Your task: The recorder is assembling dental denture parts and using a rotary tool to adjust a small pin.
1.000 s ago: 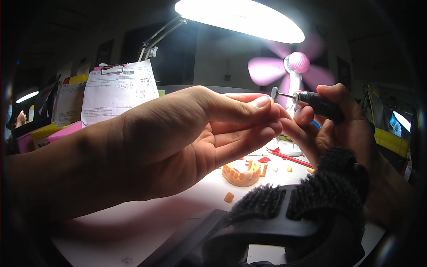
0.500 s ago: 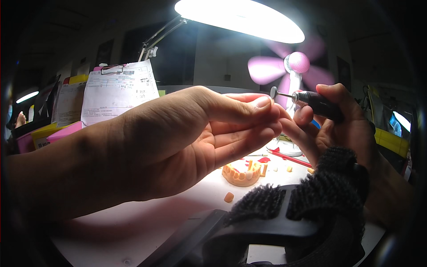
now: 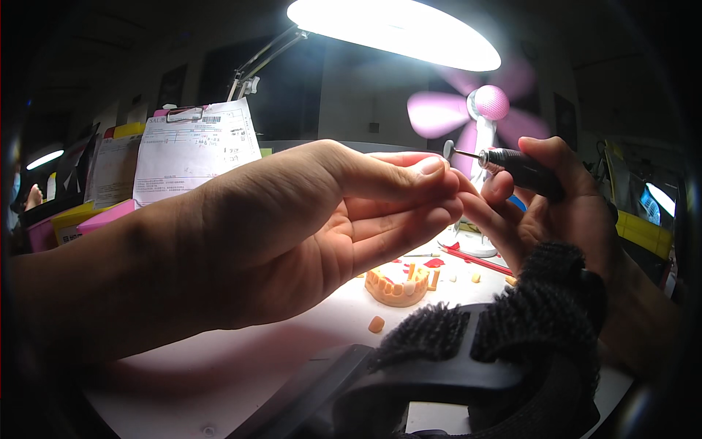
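Observation:
My left hand (image 3: 314, 227) is raised over the table with its thumb and index fingertip pinched together. Whatever lies between those tips is too small or hidden to make out. In my right hand (image 3: 578, 201) is a dark rotary handpiece (image 3: 528, 171), its thin shank pointing left. A small grey grinding disc (image 3: 448, 151) on the shank's end sits right beside the left fingertips. Fingers of the right hand reach under and touch the left fingertips. Below them on the table stands a tan dental model (image 3: 397, 294), with a loose brownish tooth-shaped piece (image 3: 376, 324) in front.
A bright lamp (image 3: 395, 33) hangs overhead. Behind the hands, a pink fan (image 3: 491, 102) has blurred blades. A clipboard with papers (image 3: 191, 150) and a pink box (image 3: 107, 216) stand at left. A red pencil (image 3: 479, 260) lies behind the model. A black strapped device (image 3: 453, 373) fills the front.
Both hands keep nearly the same pose. The disc and handpiece tip have shifted very slightly, and the disc's tilt looks a little different.

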A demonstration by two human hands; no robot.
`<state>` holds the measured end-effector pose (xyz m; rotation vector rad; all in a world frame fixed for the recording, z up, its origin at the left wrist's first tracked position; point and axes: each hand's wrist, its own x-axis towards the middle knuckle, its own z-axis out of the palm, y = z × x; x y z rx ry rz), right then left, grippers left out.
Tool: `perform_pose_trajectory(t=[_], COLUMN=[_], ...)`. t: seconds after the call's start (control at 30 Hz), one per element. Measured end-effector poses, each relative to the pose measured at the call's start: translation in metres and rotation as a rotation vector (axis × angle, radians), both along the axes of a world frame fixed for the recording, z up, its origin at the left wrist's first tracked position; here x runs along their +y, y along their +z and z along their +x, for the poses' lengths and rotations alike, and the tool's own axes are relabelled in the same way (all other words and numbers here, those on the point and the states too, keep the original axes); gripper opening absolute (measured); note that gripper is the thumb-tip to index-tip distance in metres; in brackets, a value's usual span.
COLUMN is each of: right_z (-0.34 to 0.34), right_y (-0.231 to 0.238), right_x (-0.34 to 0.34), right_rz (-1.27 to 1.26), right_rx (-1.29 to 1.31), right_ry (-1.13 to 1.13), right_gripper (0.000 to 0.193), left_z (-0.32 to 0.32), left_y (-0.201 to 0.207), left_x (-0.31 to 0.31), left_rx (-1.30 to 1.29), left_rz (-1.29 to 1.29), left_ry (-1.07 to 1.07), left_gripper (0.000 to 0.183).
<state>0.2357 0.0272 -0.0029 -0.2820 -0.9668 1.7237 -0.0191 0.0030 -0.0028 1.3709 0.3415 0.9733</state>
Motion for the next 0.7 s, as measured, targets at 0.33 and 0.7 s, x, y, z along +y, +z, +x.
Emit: perform_pose_trajectory(t=[0.33, 0.7], right_z=[0.007, 0.012], right_y=[-0.007, -0.018], right_x=[0.006, 0.018], right_rz=[0.101, 0.224], right_rx=[0.014, 0.031], right_ry=[0.118, 0.034], right_gripper=[0.033, 0.032], left_z=[0.000, 0.004], left_y=[0.000, 0.000], left_x=[0.000, -0.006], left_rx=[0.018, 0.033], left_rz=[0.000, -0.011], left_ry=[-0.034, 0.041], left_gripper=[0.031, 0.033])
